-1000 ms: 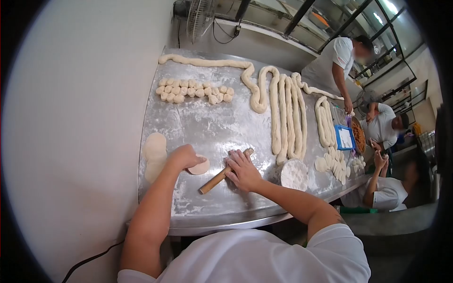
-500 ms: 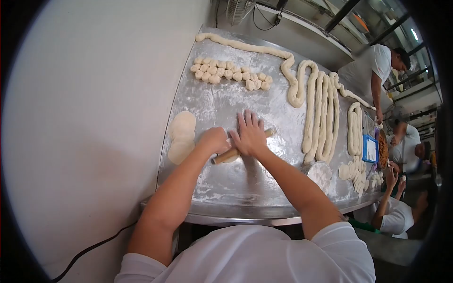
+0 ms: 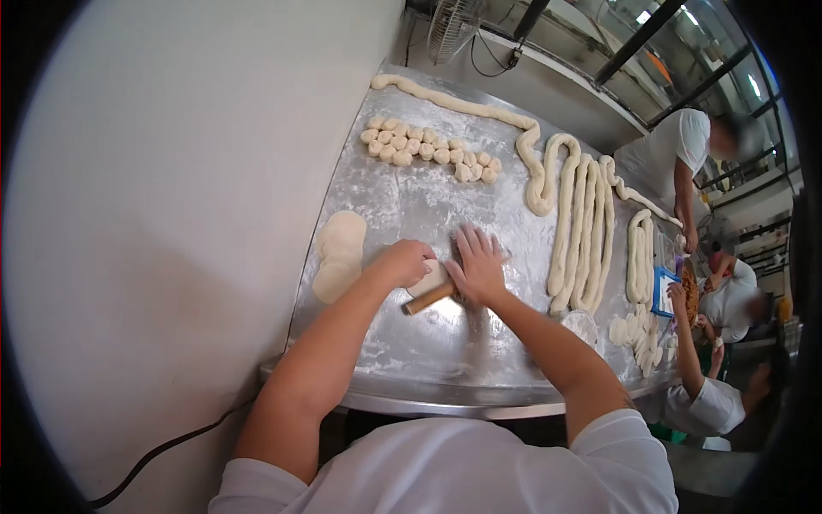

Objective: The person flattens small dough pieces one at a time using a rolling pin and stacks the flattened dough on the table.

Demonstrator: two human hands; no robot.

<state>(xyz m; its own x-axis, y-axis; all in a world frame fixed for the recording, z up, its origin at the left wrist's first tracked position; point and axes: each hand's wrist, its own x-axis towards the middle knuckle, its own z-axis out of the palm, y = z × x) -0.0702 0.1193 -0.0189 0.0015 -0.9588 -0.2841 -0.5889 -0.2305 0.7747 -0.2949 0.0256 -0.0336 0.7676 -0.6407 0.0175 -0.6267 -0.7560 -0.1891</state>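
A wooden rolling pin (image 3: 428, 300) lies slantwise on the floured metal table. My right hand (image 3: 478, 264) rests over its far part, palm down, with the fingers stretched and slightly blurred. A small flattened dough disc (image 3: 431, 278) lies just beyond the pin, between my hands. My left hand (image 3: 406, 261) is closed, its fingertips pinching the edge of this disc. To the left, overlapping rolled dough rounds (image 3: 340, 257) lie close to the wall. Farther up, several dough balls (image 3: 428, 144) sit in a cluster.
Long dough ropes (image 3: 561, 231) lie folded right of centre. A round floury container (image 3: 582, 325) and flat dough pieces (image 3: 635, 332) are at the right. Farther right are a blue tray (image 3: 664, 291) and co-workers. A wall (image 3: 171, 214) borders the table's left side.
The rolling pin has shifted toward me relative to the dough disc, showing more of the disc. My left hand still pinches its edge. The whole view has shifted slightly.
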